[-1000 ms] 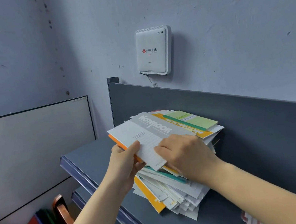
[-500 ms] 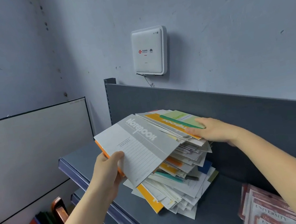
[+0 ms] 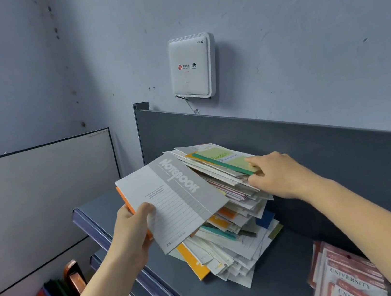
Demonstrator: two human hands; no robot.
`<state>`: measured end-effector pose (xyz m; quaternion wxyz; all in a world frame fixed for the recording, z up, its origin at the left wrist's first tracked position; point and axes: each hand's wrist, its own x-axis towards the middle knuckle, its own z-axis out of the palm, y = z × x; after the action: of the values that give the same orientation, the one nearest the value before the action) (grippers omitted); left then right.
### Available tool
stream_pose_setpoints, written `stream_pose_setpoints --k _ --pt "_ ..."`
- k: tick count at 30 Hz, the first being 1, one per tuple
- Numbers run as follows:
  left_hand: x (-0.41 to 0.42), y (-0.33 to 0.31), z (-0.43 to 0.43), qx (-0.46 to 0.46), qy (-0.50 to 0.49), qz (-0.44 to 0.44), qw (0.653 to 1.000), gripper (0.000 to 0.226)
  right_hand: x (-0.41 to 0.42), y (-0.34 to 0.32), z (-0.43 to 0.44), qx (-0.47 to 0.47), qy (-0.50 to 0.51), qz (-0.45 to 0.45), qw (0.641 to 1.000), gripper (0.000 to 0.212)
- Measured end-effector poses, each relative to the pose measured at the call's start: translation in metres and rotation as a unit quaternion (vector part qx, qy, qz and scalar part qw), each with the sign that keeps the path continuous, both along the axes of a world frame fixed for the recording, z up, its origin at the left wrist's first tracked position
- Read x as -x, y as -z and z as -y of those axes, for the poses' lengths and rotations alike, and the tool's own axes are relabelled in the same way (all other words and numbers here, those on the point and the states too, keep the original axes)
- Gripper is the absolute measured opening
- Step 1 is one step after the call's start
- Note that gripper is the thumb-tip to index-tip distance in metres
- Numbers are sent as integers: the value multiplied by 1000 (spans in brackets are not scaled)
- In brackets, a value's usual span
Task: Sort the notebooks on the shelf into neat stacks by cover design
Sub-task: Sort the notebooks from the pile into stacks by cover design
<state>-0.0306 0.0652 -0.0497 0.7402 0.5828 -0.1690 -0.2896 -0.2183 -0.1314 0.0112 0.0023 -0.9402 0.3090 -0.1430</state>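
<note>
On the grey shelf (image 3: 275,295) lies a messy pile of notebooks (image 3: 234,243). At the pile's left, the left hand (image 3: 131,233) grips a grey notebook (image 3: 172,202), fingers curled round its edge. At the pile's top, the right hand's (image 3: 277,173) fingers pinch a green notebook (image 3: 221,159).

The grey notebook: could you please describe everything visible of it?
The grey notebook has a thin cover: one half pale with ruled lines, the other darker with white "Notebook" lettering and "A5". It slants over the pile, its far edge under upper notebooks. The left hand grips its near edge, thumb on top, an orange cover beneath.
</note>
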Motion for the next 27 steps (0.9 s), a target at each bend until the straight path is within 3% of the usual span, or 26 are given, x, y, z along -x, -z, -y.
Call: stream_pose_setpoints --k 5,9,13,15,18,22,24,27 --pt "7 1 -2 4 2 2 1000 26 -3 7 8 56 -34 95 993 22" --pt "14 5 -4 13 1 -2 1000 30 2 1 -10 116 -94 220 964 20" --pt "27 8 -6 26 -14 1 1000 31 -7 17 -63 228 -209 154 939 5" --pt "33 9 -9 39 -27 -6 999 33 -16 35 -81 271 -241 109 926 19" --pt "42 17 -17 63 -48 -7 997 35 -24 56 -100 284 -284 124 907 32" --pt "50 31 -40 93 -38 -25 995 68 -22 72 -120 283 -316 116 898 39" --pt "53 38 -52 94 -32 -45 994 60 -19 82 -131 273 -325 101 900 40" --pt "57 47 -71 92 -17 -77 993 27 -9 91 -145 235 -331 91 909 29"
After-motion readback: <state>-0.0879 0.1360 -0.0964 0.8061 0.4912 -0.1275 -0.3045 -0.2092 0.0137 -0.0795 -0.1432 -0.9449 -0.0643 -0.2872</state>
